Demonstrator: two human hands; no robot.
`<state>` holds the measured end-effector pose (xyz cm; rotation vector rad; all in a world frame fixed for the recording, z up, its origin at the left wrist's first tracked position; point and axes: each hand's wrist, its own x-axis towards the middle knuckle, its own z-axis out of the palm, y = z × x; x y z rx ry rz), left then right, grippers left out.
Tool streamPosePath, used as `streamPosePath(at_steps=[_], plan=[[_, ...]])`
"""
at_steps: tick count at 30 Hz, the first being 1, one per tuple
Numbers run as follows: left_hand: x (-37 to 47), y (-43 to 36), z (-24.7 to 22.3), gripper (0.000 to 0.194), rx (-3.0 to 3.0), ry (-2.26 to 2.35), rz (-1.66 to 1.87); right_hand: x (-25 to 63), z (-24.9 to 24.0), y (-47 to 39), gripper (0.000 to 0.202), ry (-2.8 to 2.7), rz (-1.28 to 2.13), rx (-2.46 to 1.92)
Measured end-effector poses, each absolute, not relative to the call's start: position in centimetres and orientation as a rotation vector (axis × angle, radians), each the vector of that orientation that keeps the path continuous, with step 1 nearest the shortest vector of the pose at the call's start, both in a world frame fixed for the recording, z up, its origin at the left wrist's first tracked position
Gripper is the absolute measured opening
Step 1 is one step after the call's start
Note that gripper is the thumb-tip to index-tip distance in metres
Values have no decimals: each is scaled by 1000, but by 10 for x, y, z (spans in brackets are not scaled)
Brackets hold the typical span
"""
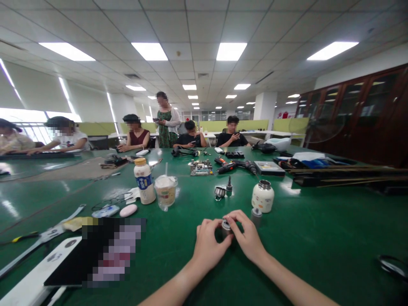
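Both my hands meet over the green table [178, 242] around a small grey cylinder [226, 228] with a metal-looking rim. My left hand [208, 242] grips it from the left between thumb and fingers. From the right, my right hand [245, 236] holds its top edge with the fingertips, partly hiding it. A second grey cylindrical piece [256, 216] stands just beyond my right hand. Behind that is a cream bottle [263, 197] with a bare metal neck and a printed pattern. A shiny metal cap [219, 193] and a dark pointed piece [229, 187] stand farther forward.
Left of my hands are a drink cup with a straw [165, 191], a milk-tea bottle [145, 182], a pink oval object [128, 211] and a tablet [79, 255]. A circuit board [201, 168] and power drill [236, 165] lie ahead. Several people sit or stand beyond.
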<state>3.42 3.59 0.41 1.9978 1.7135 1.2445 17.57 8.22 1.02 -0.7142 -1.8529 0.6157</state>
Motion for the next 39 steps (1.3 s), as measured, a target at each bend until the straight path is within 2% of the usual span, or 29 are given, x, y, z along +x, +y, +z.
streamPosePath(at_steps=[8,14,16,19,22,27,32,35,39], plan=[[35,32,5,26,1981,1726,1281,174,10,80,25,-1869,717,-719],[28,30,7,50,1906,1706,1366,177,6,86,35,-1836,922,-728],[26,31,8,44,1857,1605,1452,177,5,86,42,-1860,1013,-696],[22,34,9,22,1803,1557,1552,174,3,83,53,-1928,1071,-661],[20,38,8,11,1789,1600,1585,168,3,76,49,-1950,1023,-717],[20,41,10,8,1799,1636,1587,162,4,70,42,-1946,927,-820],[7,48,20,8,1884,1674,1551,163,5,70,25,-1981,866,-860],[-9,55,20,13,1890,1773,1508,163,4,70,23,-1965,824,-883],[-19,61,7,9,1882,1912,1381,163,3,70,27,-1958,794,-894]])
